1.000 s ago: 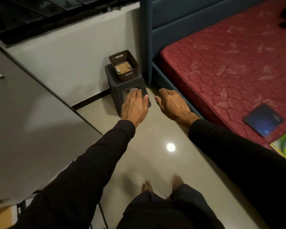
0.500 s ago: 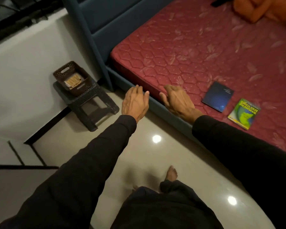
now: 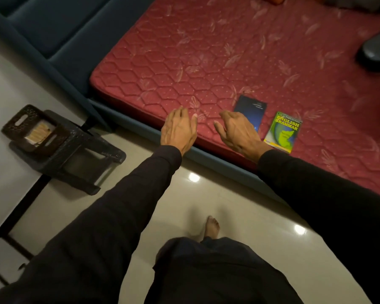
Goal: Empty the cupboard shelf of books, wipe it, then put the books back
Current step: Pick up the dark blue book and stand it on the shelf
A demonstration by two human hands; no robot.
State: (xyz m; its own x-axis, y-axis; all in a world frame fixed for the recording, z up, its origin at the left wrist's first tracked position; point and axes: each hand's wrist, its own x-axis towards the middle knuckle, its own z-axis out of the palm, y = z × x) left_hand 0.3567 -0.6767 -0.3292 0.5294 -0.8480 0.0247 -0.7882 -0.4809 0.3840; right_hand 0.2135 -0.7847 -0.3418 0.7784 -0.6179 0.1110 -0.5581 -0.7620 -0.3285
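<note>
Two books lie flat on the red mattress point(image 3: 206, 53) near its front edge: a dark blue book point(image 3: 253, 108) and, to its right, a green English grammar book point(image 3: 283, 132). My right hand point(image 3: 237, 132) hovers with relaxed fingers just left of the blue book and covers its lower left corner. My left hand point(image 3: 179, 129) is held out flat over the mattress edge, further left, holding nothing. The cupboard is out of view.
A dark plastic stool point(image 3: 75, 154) stands by the white wall at left, carrying a brown basket point(image 3: 15, 126) with papers. The blue bed frame point(image 3: 59, 38) rises behind the mattress. A dark rounded object point(image 3: 375, 51) lies at the far right. Glossy floor tiles point(image 3: 239, 216) lie underfoot.
The view has swung right from the cupboard door and stool toward the bed. Both empty hands have moved over the mattress edge, the right one reaching the blue book.
</note>
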